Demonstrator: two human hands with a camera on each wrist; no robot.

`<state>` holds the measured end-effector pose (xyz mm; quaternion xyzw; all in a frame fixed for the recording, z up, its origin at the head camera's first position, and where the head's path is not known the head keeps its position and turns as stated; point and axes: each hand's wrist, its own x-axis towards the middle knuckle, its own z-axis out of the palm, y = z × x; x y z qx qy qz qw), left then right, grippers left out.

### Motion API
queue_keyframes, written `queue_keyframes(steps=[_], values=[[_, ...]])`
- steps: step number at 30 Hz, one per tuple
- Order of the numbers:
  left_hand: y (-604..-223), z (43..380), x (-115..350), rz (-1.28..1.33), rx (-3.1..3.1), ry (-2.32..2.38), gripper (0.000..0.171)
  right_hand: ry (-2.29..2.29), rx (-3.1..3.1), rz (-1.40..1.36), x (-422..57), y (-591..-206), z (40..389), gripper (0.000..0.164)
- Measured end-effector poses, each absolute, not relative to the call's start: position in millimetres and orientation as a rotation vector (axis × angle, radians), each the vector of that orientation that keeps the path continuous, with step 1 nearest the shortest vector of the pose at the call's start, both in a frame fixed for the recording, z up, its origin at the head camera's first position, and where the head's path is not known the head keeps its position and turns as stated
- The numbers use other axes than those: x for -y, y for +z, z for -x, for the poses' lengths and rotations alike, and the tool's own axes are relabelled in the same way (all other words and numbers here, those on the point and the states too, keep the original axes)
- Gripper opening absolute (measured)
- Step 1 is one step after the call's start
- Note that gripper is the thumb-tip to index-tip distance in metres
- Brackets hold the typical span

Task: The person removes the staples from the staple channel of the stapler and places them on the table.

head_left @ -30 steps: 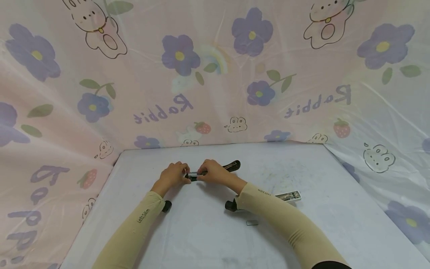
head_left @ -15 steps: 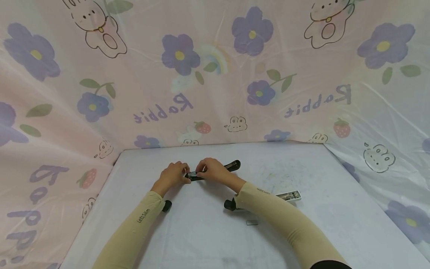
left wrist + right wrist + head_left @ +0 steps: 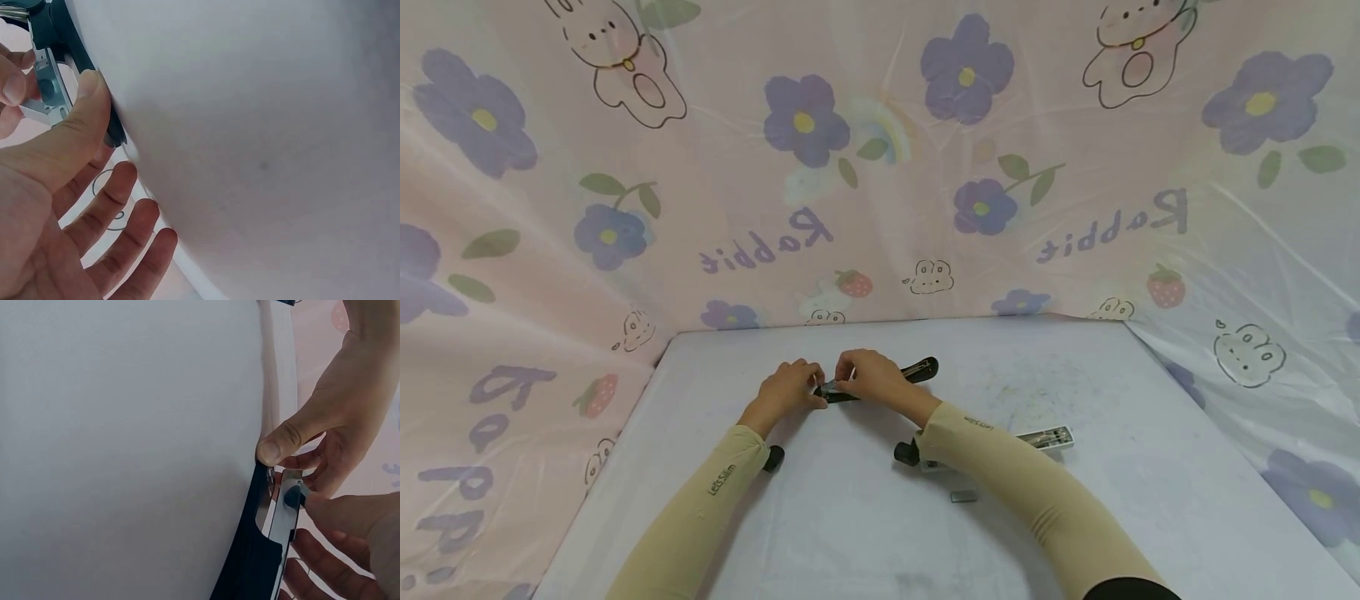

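An opened black stapler (image 3: 841,397) lies on the white table, its long cover (image 3: 921,369) swung back to the right. My left hand (image 3: 786,394) grips the front end of the stapler's base, thumb on the near side, other fingers spread in the left wrist view. My right hand (image 3: 874,378) is over the metal magazine (image 3: 284,509), thumb and fingers pinching a small grey strip of staples (image 3: 34,111) against the magazine. In the right wrist view, the right thumb hides part of the strip. How far the strip sits inside the channel cannot be told.
Under the right forearm stands a white open box (image 3: 1054,438) with metal items, partly hidden by the sleeve. A short grey staple strip (image 3: 963,497) lies nearer on the table (image 3: 850,533). A patterned cloth (image 3: 880,208) hangs behind and at the sides.
My right hand has shifted slightly up and left over the stapler, with its forearm. The grey strip shows less in the head view. My left hand keeps its grip.
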<state>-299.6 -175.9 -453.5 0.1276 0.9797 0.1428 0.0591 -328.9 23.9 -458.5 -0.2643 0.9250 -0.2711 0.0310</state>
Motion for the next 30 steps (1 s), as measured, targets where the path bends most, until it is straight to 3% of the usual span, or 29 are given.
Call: queue_keyframes(steps=[8, 30], values=[[-454.1, 301.0, 174.9, -0.39, -2.962, 0.412, 0.036, -0.785, -2.872, 0.827, -21.2, -459.0, 329.0, 0.018], [-457.6, 302.3, 175.0, -0.394, -2.959, 0.399, 0.036, -0.873, -2.831, 0.886, -40.0, -439.6, 316.5, 0.012]])
